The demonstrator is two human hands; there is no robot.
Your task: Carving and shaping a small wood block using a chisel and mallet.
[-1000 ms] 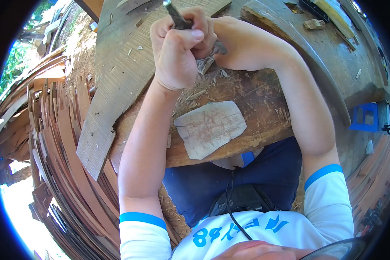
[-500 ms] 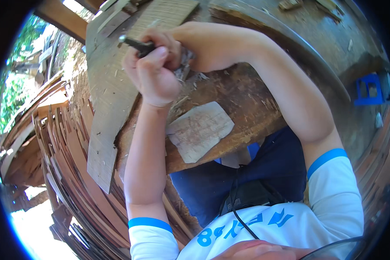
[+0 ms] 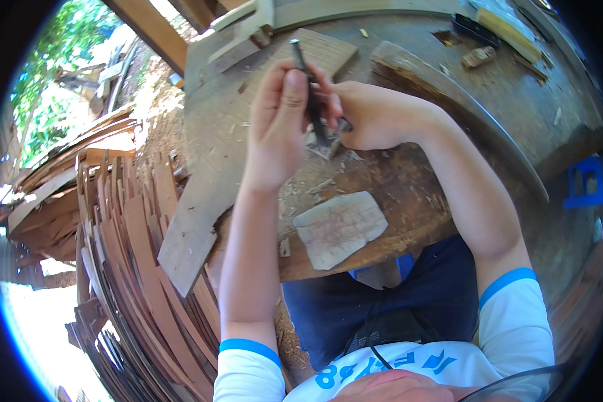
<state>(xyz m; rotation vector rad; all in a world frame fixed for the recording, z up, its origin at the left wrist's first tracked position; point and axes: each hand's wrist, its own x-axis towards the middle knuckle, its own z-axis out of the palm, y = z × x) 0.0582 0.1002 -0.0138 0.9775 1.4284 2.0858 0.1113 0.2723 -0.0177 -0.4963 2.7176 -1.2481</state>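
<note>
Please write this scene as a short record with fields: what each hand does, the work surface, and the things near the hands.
left hand: grips a dark chisel-like tool, held upright
right hand: steadies a small workpiece under the tool tip
surface: worn wooden bench with wood chips
nearby: flat pale slab; grey plank; stacked thin wood strips at the person's left

On the worn brown wooden desk [image 3: 409, 194], the left hand [image 3: 281, 114] grips a dark slender metal tool [image 3: 308, 94], tip down on a small pale workpiece [image 3: 325, 144] pinched by the right hand [image 3: 372, 114]. Wood chips lie around it. Nearer lies a flat pale grey slab [image 3: 340, 228]. A stack of thin reddish wooden slats [image 3: 134, 268] stands at the left.
</note>
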